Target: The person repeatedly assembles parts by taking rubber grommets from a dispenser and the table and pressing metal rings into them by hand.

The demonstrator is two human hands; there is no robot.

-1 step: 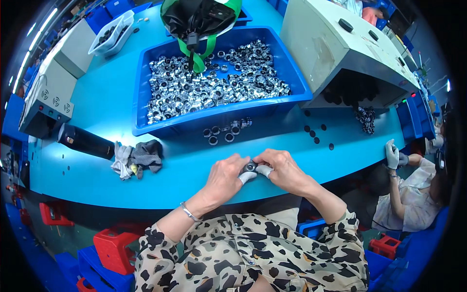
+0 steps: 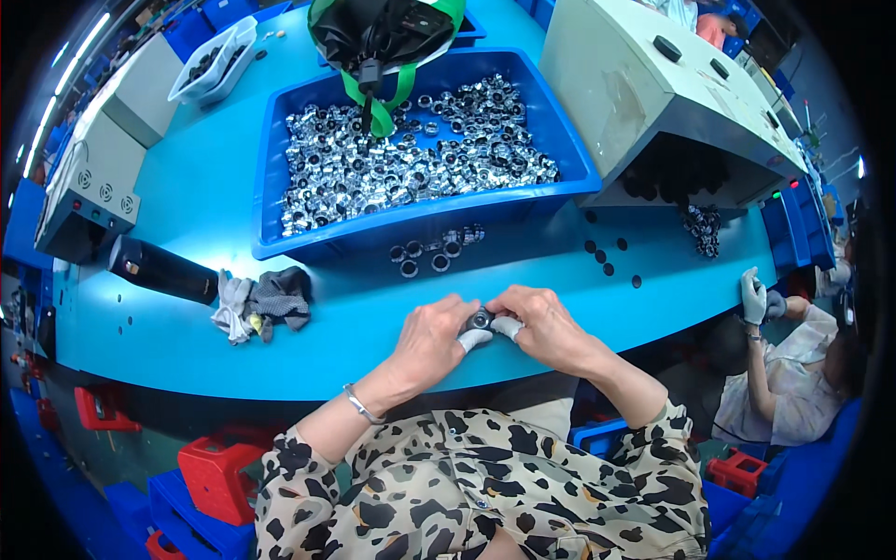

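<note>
Close to the near edge of the table, my left hand [image 2: 431, 338] and my right hand [image 2: 539, 327] meet around one small metal ring fitting [image 2: 482, 319] with a dark inner ring. Fingers of both hands pinch it from either side, covering much of it. White covers wrap both thumbs. Beyond my hands, several loose ring fittings [image 2: 440, 263] lie on the blue table [image 2: 364, 359]. Behind these stands a large blue bin [image 2: 420, 200] holding many shiny ring fittings [image 2: 373, 177].
A black bottle [image 2: 163, 271] lies left, beside crumpled gloves [image 2: 271, 301]. A black and green bag [image 2: 385, 42] overhangs the bin. At right stand a pale metal box [image 2: 616, 84] and scattered black discs [image 2: 608, 269]. A co-worker's gloved hand [image 2: 753, 297] rests at the right edge.
</note>
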